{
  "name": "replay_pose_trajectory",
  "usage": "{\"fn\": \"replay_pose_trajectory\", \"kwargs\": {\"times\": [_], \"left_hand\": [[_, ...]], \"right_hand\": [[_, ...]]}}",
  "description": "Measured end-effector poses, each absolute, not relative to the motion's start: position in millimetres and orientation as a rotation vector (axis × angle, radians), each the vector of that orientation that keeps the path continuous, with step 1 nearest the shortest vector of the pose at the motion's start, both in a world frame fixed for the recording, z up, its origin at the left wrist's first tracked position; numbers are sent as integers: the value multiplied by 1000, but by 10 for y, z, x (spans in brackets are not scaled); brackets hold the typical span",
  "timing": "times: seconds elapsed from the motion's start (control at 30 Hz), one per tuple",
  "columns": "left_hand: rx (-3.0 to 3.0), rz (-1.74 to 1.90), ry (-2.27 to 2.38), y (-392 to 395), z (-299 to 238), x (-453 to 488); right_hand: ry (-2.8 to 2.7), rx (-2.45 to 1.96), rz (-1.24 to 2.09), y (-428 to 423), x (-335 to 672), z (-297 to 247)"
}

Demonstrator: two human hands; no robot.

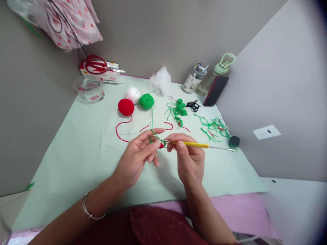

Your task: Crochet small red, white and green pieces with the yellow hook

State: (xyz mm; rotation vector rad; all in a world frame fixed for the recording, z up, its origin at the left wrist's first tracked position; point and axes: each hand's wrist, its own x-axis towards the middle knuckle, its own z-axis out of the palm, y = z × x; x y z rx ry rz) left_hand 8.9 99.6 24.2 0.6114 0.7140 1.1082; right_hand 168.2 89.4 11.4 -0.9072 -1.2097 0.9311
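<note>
My left hand (139,153) pinches a small red and green crochet piece (161,145) between thumb and fingers. Green yarn loops over its raised index finger and runs back to the green yarn ball (146,101). My right hand (187,158) grips a crochet hook (195,145) by its yellow handle, pen-like. The hook's metal tip reaches the crochet piece; fingers partly hide the stitches. Behind the hands sit a red yarn ball (126,107) and a white yarn ball (133,95). The red ball's strand trails toward my left hand.
Finished green crochet bits (180,107), a black claw clip (193,105) and green yarn scraps (214,127) lie to the right. Red scissors (98,65) rest on a box beside a clear tub (89,92). Stuffing (160,81), a pen cup (193,81), bottle (213,75) and phone (216,91) line the back.
</note>
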Motion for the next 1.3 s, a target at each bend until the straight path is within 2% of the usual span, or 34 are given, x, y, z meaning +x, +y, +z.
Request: {"fn": "replay_pose_trajectory", "kwargs": {"times": [0.1,0.3,0.37,0.5,0.57,0.93,1.07,1.3], "left_hand": [[640,1107,725,983,233,124],[483,1023,673,1024,197,97],[394,969,636,1057,198,56],[411,1013,631,1082,225,30],[498,1054,664,1062,239,57],[680,1105,779,1018,257,88],[726,1144,820,1006,260,91],[768,1179,859,972,232,141]], "right_hand": [[-1319,-961,808,883,1654,94],[-1688,-1023,168,826,1634,48],[-1611,-1020,266,851,1671,76],[-1294,-953,741,930,1717,147],[-1281,-912,870,952,1707,149],[-1121,-893,1065,951,1741,168],[-1288,-975,855,866,1742,209],[-1788,-998,206,793,1711,83]]}}
